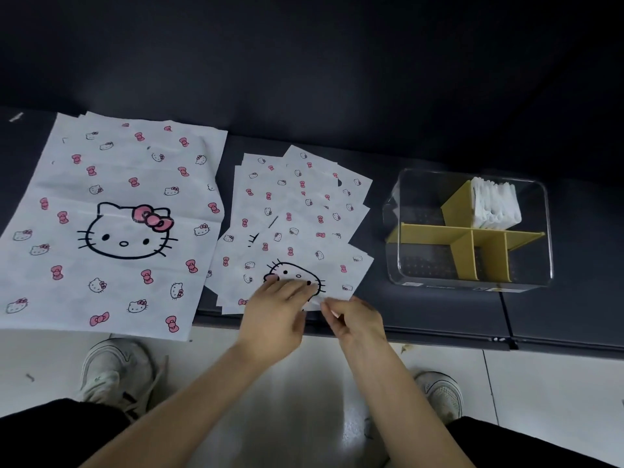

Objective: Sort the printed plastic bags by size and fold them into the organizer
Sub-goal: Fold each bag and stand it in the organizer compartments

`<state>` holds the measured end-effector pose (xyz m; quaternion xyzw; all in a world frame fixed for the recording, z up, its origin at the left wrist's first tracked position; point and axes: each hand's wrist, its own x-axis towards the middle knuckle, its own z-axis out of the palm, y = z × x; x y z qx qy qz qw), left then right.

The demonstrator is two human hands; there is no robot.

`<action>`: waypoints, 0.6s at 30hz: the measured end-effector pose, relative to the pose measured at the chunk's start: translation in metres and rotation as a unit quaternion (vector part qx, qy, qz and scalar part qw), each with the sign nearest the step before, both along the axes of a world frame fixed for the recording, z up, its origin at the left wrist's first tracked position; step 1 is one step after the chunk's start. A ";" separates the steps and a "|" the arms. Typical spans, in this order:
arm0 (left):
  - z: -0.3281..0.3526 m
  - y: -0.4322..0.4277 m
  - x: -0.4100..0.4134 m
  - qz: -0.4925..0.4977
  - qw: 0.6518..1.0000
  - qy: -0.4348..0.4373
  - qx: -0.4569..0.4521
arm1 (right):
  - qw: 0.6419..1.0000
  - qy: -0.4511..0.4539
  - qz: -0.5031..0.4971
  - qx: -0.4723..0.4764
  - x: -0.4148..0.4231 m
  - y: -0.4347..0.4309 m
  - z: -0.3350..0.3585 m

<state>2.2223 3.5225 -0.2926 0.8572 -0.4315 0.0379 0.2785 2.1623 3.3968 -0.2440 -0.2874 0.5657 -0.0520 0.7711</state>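
A pile of large white bags [114, 224] printed with cat faces and pink bows lies flat at the left of the dark table. Several smaller bags [297, 211] of the same print are fanned out in the middle. My left hand [277, 309] presses flat on the nearest small bag [324, 265], covering part of its big cat face. My right hand [354, 319] pinches that bag's near edge beside the left hand. A clear organizer [401, 265] with yellow dividers stands at the right, with folded white bags [494, 204] upright in its far right compartment.
The dark table [439, 319] ends just in front of my hands, and the large bags hang slightly over its near edge. Below are a pale tiled floor [540, 383] and my two white shoes [114, 369]. A dark wall rises behind the table.
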 end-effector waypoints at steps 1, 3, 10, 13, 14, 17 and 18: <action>-0.001 -0.002 -0.003 0.020 1.000 0.023 -0.004 | 1.000 -0.018 -0.012 0.016 -0.001 0.005 0.003; -0.003 -0.002 -0.002 0.053 0.997 0.049 -0.002 | 0.998 -0.060 -0.019 0.028 -0.005 0.011 0.006; -0.008 0.025 0.014 0.083 0.876 0.469 -0.075 | 0.824 -0.021 0.372 -0.426 -0.025 -0.037 -0.003; -0.006 0.036 0.034 0.084 0.784 0.605 -0.111 | 0.724 -0.006 0.469 -0.506 -0.020 -0.052 -0.014; -0.003 0.038 0.038 0.072 0.777 0.617 -0.108 | 0.747 -0.024 0.453 -0.486 -0.017 -0.054 -0.016; 0.004 0.039 0.044 0.063 0.780 0.618 -0.080 | 0.893 -0.084 0.323 -0.301 -0.006 -0.050 -0.015; 0.006 0.039 0.043 0.062 0.787 0.609 -0.074 | 0.912 -0.081 0.294 -0.273 -0.002 -0.049 -0.017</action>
